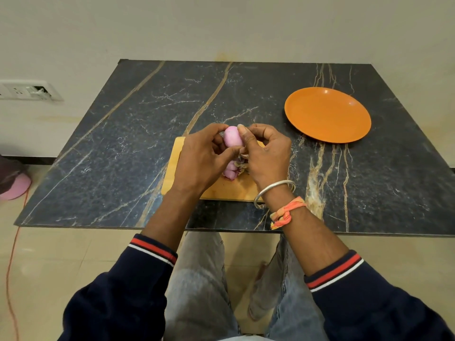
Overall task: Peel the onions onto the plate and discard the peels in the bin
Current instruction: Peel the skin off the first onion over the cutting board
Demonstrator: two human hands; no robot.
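A pale pink peeled onion (pixel 231 136) is held above a wooden cutting board (pixel 221 190) at the table's middle. My left hand (pixel 204 158) grips the onion from the left with curled fingers. My right hand (pixel 267 153) pinches it from the right, thumb on its top. More pink onion (pixel 230 172) and a small heap of dry peels (pixel 241 164) lie on the board below my hands, partly hidden. An orange plate (pixel 327 114) sits bare at the right, apart from both hands. No bin is in view.
The dark marble table (pixel 123 143) reaches the wall at the back. A wall socket (pixel 29 91) is at the left. A pink object (pixel 14 185) and an orange cable (pixel 9 267) lie on the floor at the left.
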